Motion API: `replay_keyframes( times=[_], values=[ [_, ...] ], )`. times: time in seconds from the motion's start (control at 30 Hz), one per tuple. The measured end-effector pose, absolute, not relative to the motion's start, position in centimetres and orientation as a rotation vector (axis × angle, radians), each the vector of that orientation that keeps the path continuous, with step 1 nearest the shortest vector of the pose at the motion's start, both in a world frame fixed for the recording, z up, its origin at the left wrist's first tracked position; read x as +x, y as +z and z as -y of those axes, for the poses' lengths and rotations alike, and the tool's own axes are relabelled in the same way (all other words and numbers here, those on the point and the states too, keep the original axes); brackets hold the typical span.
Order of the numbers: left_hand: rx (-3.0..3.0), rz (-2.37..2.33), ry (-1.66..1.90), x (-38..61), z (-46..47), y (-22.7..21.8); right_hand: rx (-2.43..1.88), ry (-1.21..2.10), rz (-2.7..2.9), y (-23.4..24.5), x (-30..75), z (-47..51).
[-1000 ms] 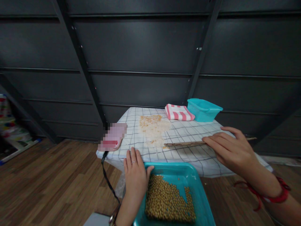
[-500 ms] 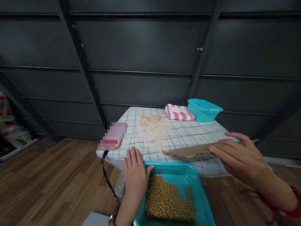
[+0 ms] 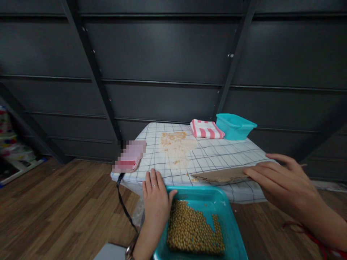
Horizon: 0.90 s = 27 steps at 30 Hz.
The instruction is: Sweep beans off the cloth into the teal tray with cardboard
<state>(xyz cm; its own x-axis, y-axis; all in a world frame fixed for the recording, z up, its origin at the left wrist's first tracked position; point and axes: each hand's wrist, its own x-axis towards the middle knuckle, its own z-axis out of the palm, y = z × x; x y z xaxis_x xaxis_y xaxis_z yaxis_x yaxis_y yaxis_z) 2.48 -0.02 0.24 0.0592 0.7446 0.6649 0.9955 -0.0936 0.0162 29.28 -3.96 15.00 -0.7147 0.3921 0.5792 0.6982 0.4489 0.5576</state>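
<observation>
My left hand (image 3: 156,202) grips the near-left corner of a teal tray (image 3: 226,213) that holds a heap of tan beans (image 3: 193,231); the thumb hooks over the rim. My right hand (image 3: 284,180) is closed on a flat piece of brown cardboard (image 3: 221,175), held low and slightly tilted above the table's near edge, just beyond the tray. A few grains lie under the cardboard's left tip. A patch of pale grain and husks (image 3: 176,146) is spread on the white checked tablecloth (image 3: 217,153).
A folded red-and-white striped cloth (image 3: 206,129) and a teal tub (image 3: 234,126) sit at the table's far right. A pink object (image 3: 130,157) with a black strap hangs off the left edge. Dark panelled wall behind; wooden floor around.
My right hand has drawn the cardboard toward me and to the right, from flat on the cloth to tilted over the table's near edge. My left hand and the tray have stayed put.
</observation>
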Motion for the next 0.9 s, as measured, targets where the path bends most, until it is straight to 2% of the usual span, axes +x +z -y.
replay_keyframes(
  times=[0.53,0.73,0.9],
  values=[
    [-1.88,1.719,-0.725,2.4,-0.1,-0.1,-0.9,-0.742,2.342,14.5,28.6,6.0],
    [-1.897,1.713,-0.724,2.3,0.0,-0.1,-0.869,-0.805,2.316,14.8,28.7,6.2],
    [-1.913,1.752,-0.718,2.3,0.1,0.1,-0.891,-1.102,2.311,15.2,28.0,4.5]
  ],
)
